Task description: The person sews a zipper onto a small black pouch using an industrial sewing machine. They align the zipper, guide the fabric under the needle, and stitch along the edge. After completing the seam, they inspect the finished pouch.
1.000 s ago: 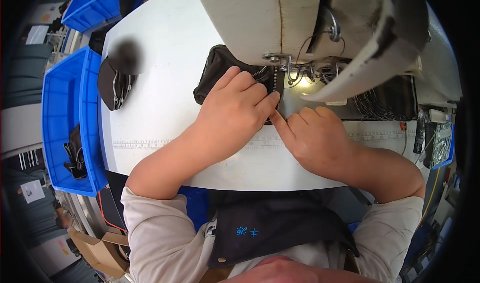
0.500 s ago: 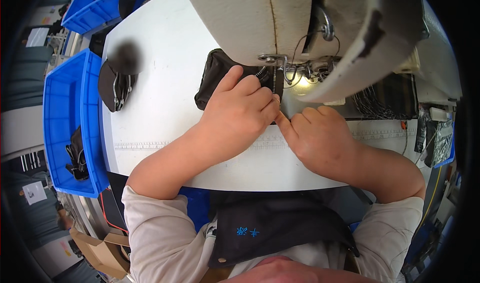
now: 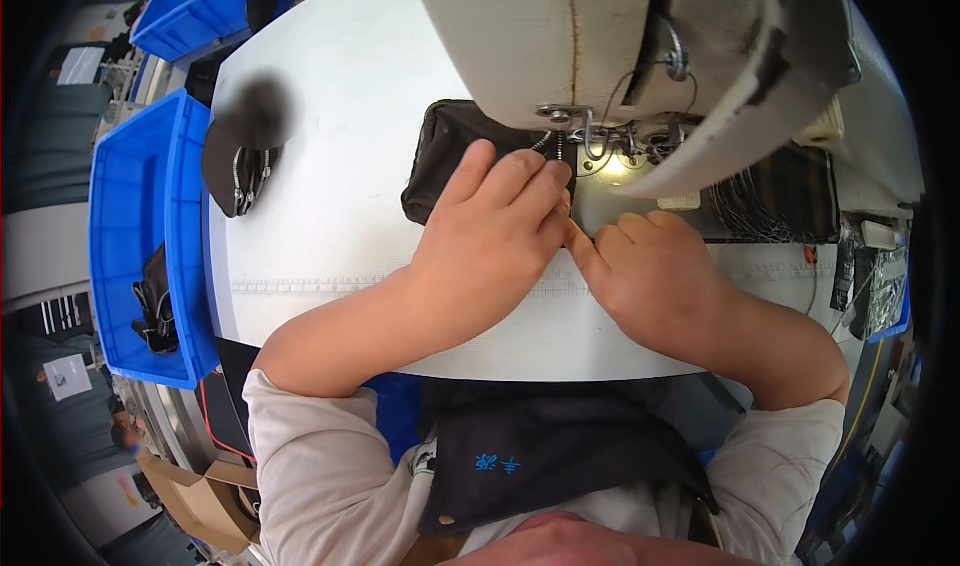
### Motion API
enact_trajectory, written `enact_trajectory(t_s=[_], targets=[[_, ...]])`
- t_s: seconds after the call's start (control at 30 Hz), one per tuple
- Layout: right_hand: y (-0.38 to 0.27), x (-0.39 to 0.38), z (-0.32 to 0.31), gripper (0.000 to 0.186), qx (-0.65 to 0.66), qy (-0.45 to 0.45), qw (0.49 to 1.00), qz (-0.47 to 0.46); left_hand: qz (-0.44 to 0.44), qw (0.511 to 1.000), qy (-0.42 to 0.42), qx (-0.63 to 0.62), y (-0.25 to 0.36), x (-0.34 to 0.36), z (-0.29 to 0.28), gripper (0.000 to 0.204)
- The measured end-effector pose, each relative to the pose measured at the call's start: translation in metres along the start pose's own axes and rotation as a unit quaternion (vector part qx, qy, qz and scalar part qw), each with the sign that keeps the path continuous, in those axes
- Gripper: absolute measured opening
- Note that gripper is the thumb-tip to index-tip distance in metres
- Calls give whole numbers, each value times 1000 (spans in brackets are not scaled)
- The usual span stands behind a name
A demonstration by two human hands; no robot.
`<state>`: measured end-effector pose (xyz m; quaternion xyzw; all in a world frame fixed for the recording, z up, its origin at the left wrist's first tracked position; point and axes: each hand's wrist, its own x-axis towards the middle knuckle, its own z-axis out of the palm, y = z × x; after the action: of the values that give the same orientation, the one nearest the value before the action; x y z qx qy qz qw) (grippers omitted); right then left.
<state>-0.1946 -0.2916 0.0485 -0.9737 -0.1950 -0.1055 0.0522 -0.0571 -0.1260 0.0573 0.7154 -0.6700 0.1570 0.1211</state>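
A dark fabric pouch [image 3: 440, 151] lies on the white table, with a metal zipper [image 3: 561, 147] along its right edge, just left of the presser foot of a sewing machine [image 3: 520, 41]. My left hand [image 3: 490, 231] rests over the pouch's near right part, thumb raised and fingertips closed on its edge. My right hand [image 3: 655, 271] is beside it with fingers curled and index finger reaching to the same edge, against the left fingertips. The edge between the fingertips is mostly hidden. The machine's lamp lights the metal plate [image 3: 610, 171] under the needle area.
Another dark piece with zippers [image 3: 240, 166] lies at the table's left. A blue bin [image 3: 185, 296] beside the table holds dark pieces. Right of the machine are dark fabric [image 3: 800, 191] and loose threads. A printed ruler strip [image 3: 330, 285] crosses the table's near part.
The whole view has shifted slightly, so the machine and pouch appear farther right. My left fingers look a little straighter. Both hands remain at the pouch's edge.
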Motion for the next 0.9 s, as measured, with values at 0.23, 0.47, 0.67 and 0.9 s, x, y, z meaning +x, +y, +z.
enact_trajectory(t_s=[0.23,0.47,0.67,0.9], targets=[[1,0,-3,35,6,-26,1000,-10,-9,1000,-27,-9,2,-10,5,32],[4,1,3,35,-18,0,1000,8,-24,999,25,-37,-2,-6,18,19],[10,2,6,36,-57,-9,998,31,-31,998,31,-34,-12,1,24,16],[15,10,11,40,-37,54,996,59,-49,995,57,-61,-16,6,28,16]])
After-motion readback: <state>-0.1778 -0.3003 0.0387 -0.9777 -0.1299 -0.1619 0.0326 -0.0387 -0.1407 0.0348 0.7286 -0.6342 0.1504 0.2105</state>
